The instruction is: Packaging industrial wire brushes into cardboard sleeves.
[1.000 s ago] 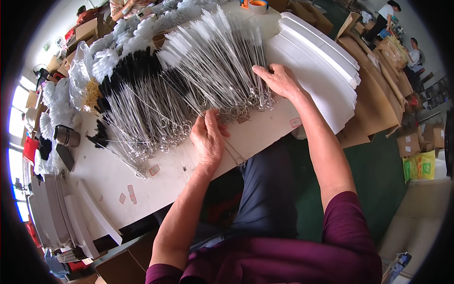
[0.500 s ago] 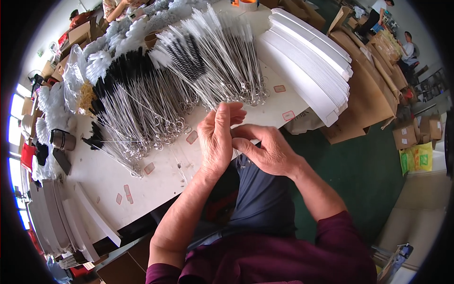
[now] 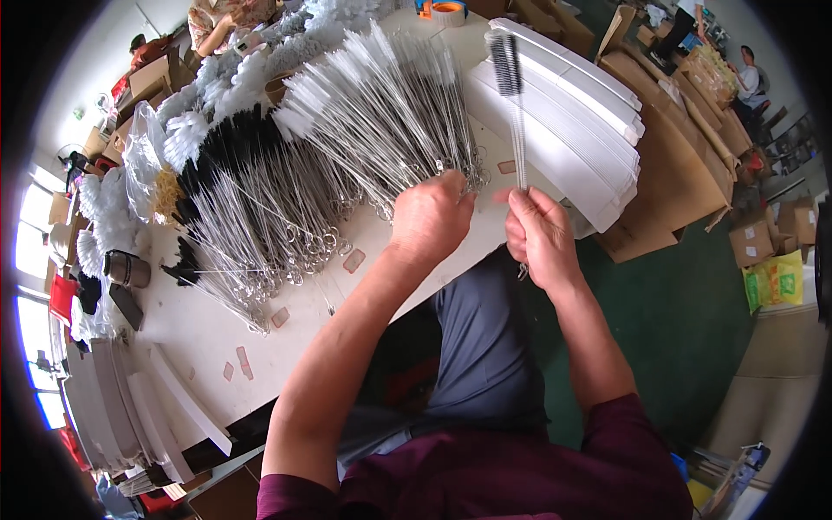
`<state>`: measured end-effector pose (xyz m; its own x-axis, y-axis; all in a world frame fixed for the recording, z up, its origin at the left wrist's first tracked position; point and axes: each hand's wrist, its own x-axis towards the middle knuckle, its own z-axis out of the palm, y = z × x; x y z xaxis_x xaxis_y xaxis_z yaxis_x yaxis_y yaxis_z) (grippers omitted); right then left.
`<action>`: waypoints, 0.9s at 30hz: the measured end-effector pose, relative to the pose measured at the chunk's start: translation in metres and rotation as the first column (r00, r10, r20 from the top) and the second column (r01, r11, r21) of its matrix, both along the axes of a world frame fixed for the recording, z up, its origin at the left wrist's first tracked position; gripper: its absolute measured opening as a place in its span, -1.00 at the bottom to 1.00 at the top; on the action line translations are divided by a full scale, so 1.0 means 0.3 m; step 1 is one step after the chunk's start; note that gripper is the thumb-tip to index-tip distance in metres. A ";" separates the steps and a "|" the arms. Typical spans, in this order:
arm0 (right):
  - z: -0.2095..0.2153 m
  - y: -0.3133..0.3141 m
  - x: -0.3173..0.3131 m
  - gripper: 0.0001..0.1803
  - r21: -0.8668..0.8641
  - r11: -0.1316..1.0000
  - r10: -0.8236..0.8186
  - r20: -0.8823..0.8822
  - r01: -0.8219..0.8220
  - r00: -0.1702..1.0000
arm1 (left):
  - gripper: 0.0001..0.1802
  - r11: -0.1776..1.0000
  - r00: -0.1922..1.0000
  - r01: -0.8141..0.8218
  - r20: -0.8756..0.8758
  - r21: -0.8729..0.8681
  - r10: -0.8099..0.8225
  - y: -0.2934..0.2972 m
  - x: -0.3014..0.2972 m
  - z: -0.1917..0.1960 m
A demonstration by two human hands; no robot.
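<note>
In my right hand (image 3: 542, 234), closed round their wire handles, is a slim bunch of black-bristled wire brushes (image 3: 505, 65). Their bristle ends point away from me over the white cardboard pieces, and their ring ends stick out below my fist. My left hand (image 3: 433, 215) is closed at the ring ends of a pile of white-bristled wire brushes (image 3: 373, 113); its fingertips are turned away, so what they pinch is hidden. To the left lies another pile of wire brushes with black bristles (image 3: 234, 143) and looped ends.
Folded white cardboard pieces (image 3: 563, 113) are stacked at the table's right, beside brown cartons (image 3: 667, 165). A tape roll (image 3: 448, 13) sits at the far edge. A dark cup (image 3: 126, 269) and grey-white strips (image 3: 108, 399) are on the left. Co-workers are farther off.
My hands have parted. The right has carried the black-bristled brushes rightward from over the white pile and tilted them more upright. The left has moved to the white brushes' ring ends.
</note>
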<state>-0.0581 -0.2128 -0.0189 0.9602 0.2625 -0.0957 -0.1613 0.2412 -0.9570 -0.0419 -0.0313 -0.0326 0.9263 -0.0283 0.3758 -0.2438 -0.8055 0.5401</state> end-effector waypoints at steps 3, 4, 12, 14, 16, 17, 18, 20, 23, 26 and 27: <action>0.007 -0.017 0.052 -0.67 -0.010 1.000 -0.017 -0.015 0.017 1.000 | -0.89 0.993 0.997 0.043 0.055 0.113 -0.049 -0.001 0.018 0.000; 0.013 -0.023 0.067 -0.66 -0.018 1.000 -0.008 -0.044 0.008 0.999 | -0.92 1.000 0.997 0.028 0.071 0.013 -0.029 0.000 0.011 0.016; 0.060 0.119 0.278 -0.71 0.115 0.993 0.026 -0.069 -0.017 0.997 | -0.96 0.937 0.989 0.040 0.150 -0.347 0.013 0.115 -0.037 0.239; 0.035 0.173 0.342 -0.72 0.183 0.982 0.055 -0.077 -0.040 0.996 | -0.96 0.933 0.979 0.055 0.204 -0.356 0.020 0.141 -0.039 0.282; -0.014 0.210 0.396 -0.75 0.223 0.970 0.111 -0.048 -0.097 0.993 | -0.95 0.881 0.970 0.114 0.244 -0.460 0.002 0.165 -0.053 0.310; -0.040 0.213 0.411 -0.75 0.223 0.969 0.114 -0.045 -0.101 0.992 | -0.93 0.848 0.969 0.141 0.246 -0.511 -0.013 0.180 -0.065 0.328; -0.049 0.228 0.416 -0.75 0.232 0.969 0.109 -0.077 -0.088 0.991 | -0.90 0.845 0.965 0.169 0.260 -0.508 -0.037 0.212 -0.079 0.336; -0.048 0.237 0.415 -0.73 0.233 0.971 0.083 -0.117 -0.054 0.990 | -0.91 0.774 0.965 0.192 0.260 -0.603 -0.037 0.262 -0.115 0.372; -0.059 0.255 0.420 -0.72 0.205 0.978 0.044 -0.094 -0.024 0.995 | -0.87 0.689 0.930 0.274 0.366 -0.671 -0.014 0.369 -0.176 0.454; -0.066 0.246 0.431 -0.70 0.195 0.980 0.059 -0.084 -0.041 0.995 | -0.84 0.626 0.947 0.219 0.317 -0.748 0.048 0.450 -0.259 0.556; -0.067 0.248 0.431 -0.70 0.194 0.980 0.070 -0.081 -0.053 0.994 | -0.84 0.589 0.953 0.220 0.299 -0.778 0.039 0.480 -0.293 0.586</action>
